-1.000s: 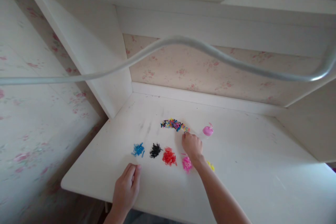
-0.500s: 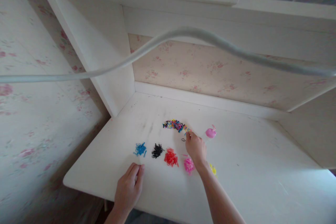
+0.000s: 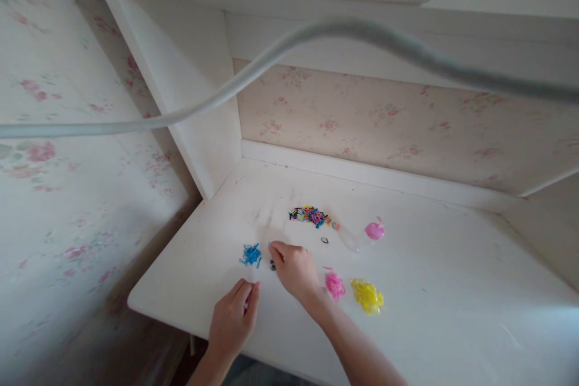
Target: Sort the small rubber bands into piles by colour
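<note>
My right hand [image 3: 294, 268] is pinched shut just right of the pile of blue rubber bands [image 3: 250, 254]. A bit of a blue rubber band [image 3: 270, 245] shows at its fingertips. Under that hand, only an edge of the black rubber bands [image 3: 272, 265] is visible, and the red pile is hidden. My left hand [image 3: 233, 316] rests closed near the table's front edge, below the blue pile; what its fingers hold, if anything, I cannot make out. Farther back lies a mixed multicoloured heap of rubber bands [image 3: 310, 215], with a single black band [image 3: 324, 240] apart from it.
To the right lie piles of pink bands [image 3: 335, 284] and yellow bands [image 3: 367, 296]. Behind them is a clear plastic bag [image 3: 350, 239] with a pink end [image 3: 375, 230]. A pale cable [image 3: 212, 102] crosses the view in front of the white desk [image 3: 452, 277] and its shelf.
My right hand has moved left from the mixed heap to over the black and red piles, carrying the blue rubber band. The yellow pile is now uncovered. My left hand stays closed.
</note>
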The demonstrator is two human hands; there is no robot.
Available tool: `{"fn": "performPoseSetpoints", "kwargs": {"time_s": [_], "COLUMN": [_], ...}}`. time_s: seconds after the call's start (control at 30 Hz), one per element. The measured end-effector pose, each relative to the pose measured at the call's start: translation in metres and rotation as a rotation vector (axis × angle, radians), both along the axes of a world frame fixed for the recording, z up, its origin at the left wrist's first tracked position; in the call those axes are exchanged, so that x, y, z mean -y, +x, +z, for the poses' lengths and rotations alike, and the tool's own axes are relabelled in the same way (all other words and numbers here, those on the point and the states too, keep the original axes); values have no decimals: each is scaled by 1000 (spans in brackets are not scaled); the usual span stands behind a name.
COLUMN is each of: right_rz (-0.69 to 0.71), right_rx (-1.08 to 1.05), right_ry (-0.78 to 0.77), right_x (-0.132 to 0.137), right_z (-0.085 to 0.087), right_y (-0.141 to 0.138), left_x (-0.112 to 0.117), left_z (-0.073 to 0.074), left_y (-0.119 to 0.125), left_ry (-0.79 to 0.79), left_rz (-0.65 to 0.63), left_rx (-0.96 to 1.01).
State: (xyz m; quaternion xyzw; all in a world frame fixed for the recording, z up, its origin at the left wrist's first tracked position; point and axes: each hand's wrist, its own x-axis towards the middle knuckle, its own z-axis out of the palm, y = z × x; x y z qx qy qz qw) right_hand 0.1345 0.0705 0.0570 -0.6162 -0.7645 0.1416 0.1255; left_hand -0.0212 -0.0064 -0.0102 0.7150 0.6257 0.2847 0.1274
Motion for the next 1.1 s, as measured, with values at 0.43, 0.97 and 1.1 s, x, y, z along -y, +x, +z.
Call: {"fn": "performPoseSetpoints", "kwargs": {"time_s": [0.43, 0.97, 1.1], "right_rz": [102, -703, -765], "right_rx": [-60, -728, -739], "right_ry": [22, -140, -162], "right_x": [19, 141, 144], "right_z": [3, -51, -55], "right_y": [-1, 163, 170], "left_x": [-1, -24, -36], "left_z": [0, 9, 14], "left_y": [-1, -4, -7], "left_ry": [-27, 1, 56], "left_rz": [-29, -4, -70], "left_rx": [-69, -362, -399]}}
